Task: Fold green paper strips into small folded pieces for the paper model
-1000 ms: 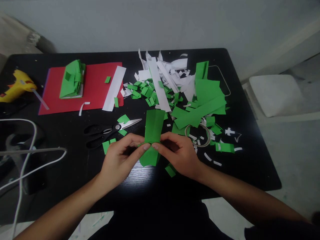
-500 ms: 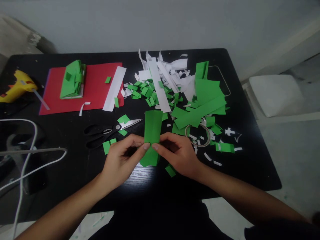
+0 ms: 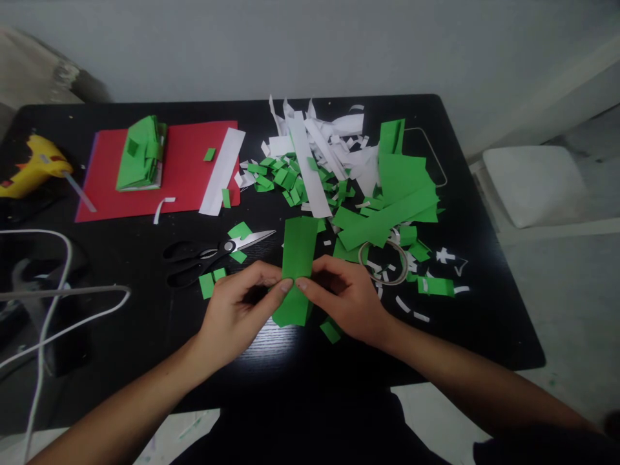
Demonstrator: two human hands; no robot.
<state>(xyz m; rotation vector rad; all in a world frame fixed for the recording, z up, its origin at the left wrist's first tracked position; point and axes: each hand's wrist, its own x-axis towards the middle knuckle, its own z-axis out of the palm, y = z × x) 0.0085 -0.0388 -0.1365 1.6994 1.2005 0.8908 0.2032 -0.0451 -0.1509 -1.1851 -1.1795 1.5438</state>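
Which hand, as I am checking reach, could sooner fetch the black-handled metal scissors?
Likely the left hand: the black-handled metal scissors lie just beyond it, while the right hand sits across the long green paper strip both pinch.

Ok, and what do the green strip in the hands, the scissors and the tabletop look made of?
Green strip: matte paper or thin card, apparently; it creases where the left hand and right hand pinch it. Scissors: shiny metal blades, black handles, probably plastic. Tabletop: black, semi-gloss, glare patch and faint grain, likely painted wood or laminate.
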